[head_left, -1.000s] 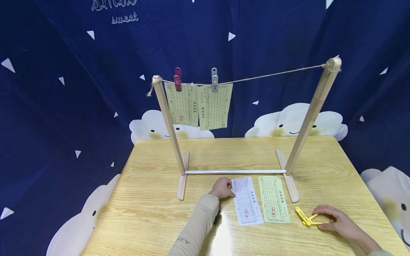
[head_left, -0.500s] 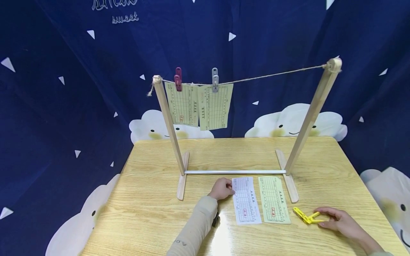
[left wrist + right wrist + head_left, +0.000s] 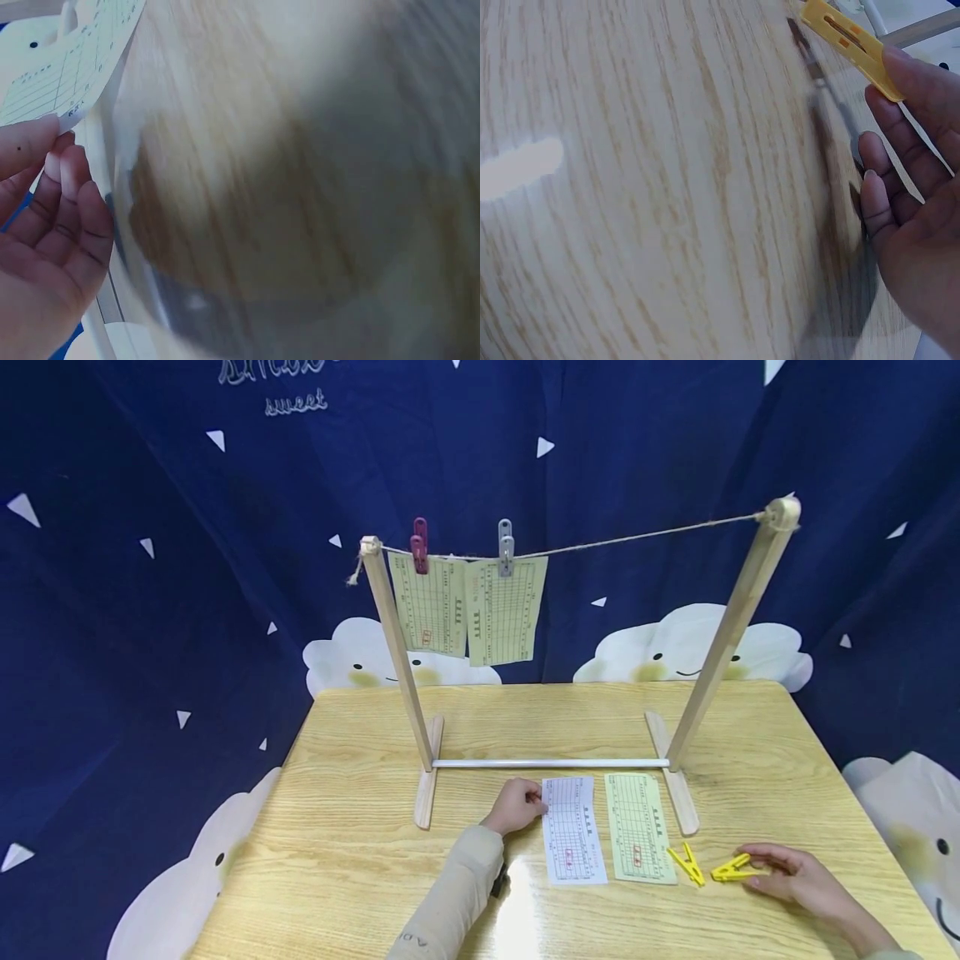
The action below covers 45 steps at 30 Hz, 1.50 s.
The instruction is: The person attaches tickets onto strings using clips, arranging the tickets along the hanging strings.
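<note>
My left hand (image 3: 516, 805) pinches the left edge of a white printed slip (image 3: 573, 831) between thumb and fingers. In the left wrist view the slip's corner (image 3: 71, 105) bends up from the hand. To its right lies a pale green slip (image 3: 640, 827) on the table. My right hand (image 3: 787, 881) holds a yellow clothespin (image 3: 729, 870) by its handle end. The right wrist view has this clothespin (image 3: 851, 45) between thumb and index finger, with the other fingers loosely bent. A second yellow clothespin (image 3: 688, 865) lies just left of it, by the green slip.
A wooden rack (image 3: 397, 652) stands behind the slips with a string (image 3: 637, 535) across its posts. Two pale green slips (image 3: 506, 618) hang there, under a dark red clothespin (image 3: 420, 547) and a grey one (image 3: 506, 550). A white bar (image 3: 551, 763) joins the rack's feet.
The two yellow clothespins, earlier together at the right hand, are now apart: one lies to the left, one stays in the hand. The white slip has shifted slightly left.
</note>
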Each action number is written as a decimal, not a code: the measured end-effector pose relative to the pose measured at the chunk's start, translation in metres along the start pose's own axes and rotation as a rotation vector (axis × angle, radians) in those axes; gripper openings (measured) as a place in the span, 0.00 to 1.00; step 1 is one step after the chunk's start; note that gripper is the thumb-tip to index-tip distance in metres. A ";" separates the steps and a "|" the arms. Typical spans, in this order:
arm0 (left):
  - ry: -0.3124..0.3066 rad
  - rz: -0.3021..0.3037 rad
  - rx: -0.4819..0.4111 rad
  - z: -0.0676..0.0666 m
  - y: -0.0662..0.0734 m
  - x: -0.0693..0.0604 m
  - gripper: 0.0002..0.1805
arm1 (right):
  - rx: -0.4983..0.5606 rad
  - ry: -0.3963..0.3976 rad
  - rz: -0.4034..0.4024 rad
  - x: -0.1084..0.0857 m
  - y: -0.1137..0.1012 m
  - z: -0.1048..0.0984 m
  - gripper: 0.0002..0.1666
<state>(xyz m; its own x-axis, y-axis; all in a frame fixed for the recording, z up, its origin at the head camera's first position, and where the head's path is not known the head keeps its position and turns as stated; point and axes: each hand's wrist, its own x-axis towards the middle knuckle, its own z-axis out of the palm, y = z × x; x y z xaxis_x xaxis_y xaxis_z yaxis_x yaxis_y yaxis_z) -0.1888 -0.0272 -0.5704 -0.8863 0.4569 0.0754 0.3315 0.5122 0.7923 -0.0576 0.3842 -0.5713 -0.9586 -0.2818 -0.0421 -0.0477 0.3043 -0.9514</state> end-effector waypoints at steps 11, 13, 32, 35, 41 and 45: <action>-0.015 -0.011 -0.076 -0.005 0.009 -0.006 0.07 | -0.036 0.135 0.007 -0.001 0.005 0.001 0.19; -0.013 -0.012 -0.080 -0.006 0.011 -0.007 0.07 | -0.019 0.144 0.011 0.000 0.006 0.001 0.19; 0.031 0.080 -0.077 -0.016 0.031 -0.008 0.03 | -0.084 0.255 0.128 0.005 -0.015 0.001 0.16; 0.040 0.111 -0.079 -0.017 0.032 -0.008 0.02 | -0.087 0.265 0.114 0.006 -0.016 0.002 0.15; 0.052 0.227 -0.076 -0.022 0.035 -0.010 0.03 | -0.088 0.281 0.090 0.010 -0.020 0.002 0.15; 0.062 0.232 -0.082 -0.025 0.040 -0.010 0.02 | -0.095 0.293 0.089 0.013 -0.028 0.004 0.18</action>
<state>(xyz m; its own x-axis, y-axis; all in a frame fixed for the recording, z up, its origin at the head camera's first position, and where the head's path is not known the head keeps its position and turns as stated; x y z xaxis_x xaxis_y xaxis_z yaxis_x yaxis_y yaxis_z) -0.1751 -0.0295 -0.5246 -0.8088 0.5083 0.2957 0.5030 0.3374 0.7957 -0.0679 0.3682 -0.5462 -0.9996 0.0195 -0.0209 0.0270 0.4033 -0.9147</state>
